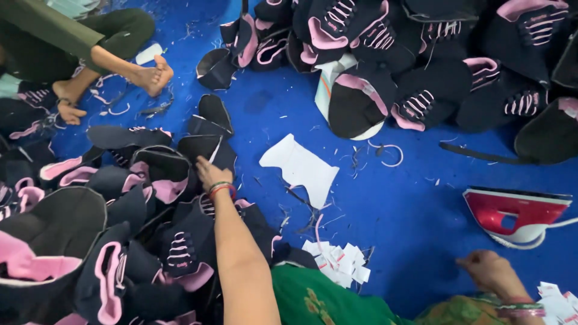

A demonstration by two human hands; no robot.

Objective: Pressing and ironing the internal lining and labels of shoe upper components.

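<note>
My left hand (pixel 208 173) reaches forward into a heap of black and pink shoe uppers (pixel 120 241) on the left. Its fingers are closed on the edge of one black shoe upper (pixel 211 147), and bangles circle the wrist. My right hand (pixel 490 271) rests low at the right, just above the blue floor, with its fingers curled and nothing visible in them. A small stack of white paper tags (pixel 340 262) lies between my two arms. More tags (pixel 557 301) lie beside my right wrist.
A red and white iron (pixel 518 216) stands on the blue floor mat (pixel 409 204) at the right. A white paper pattern (pixel 301 165) lies mid-floor. A second pile of uppers (pixel 421 66) fills the top right. Another person's bare feet (pixel 147 75) are at the top left.
</note>
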